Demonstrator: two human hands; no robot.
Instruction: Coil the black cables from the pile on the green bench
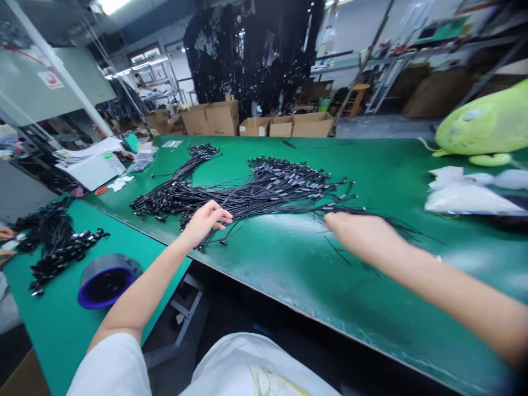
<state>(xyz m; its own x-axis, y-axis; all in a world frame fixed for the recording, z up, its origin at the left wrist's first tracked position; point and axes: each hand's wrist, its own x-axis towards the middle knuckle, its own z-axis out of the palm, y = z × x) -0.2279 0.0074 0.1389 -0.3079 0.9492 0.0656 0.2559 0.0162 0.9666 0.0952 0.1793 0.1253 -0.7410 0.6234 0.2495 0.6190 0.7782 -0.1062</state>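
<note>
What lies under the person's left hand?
Thin black cables on the green table run beneath the left hand; whether its fingers pinch any is hidden.

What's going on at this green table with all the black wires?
A person at the green table is working on a spread-out pile of thin black wires with small connectors. Their left hand rests open on the near edge of the pile. The right hand is blurred at the pile's right end, and it is unclear whether it grips any strands. A second heap of wires and a purple-rimmed roll lie on the neighbouring table to the left.
</note>
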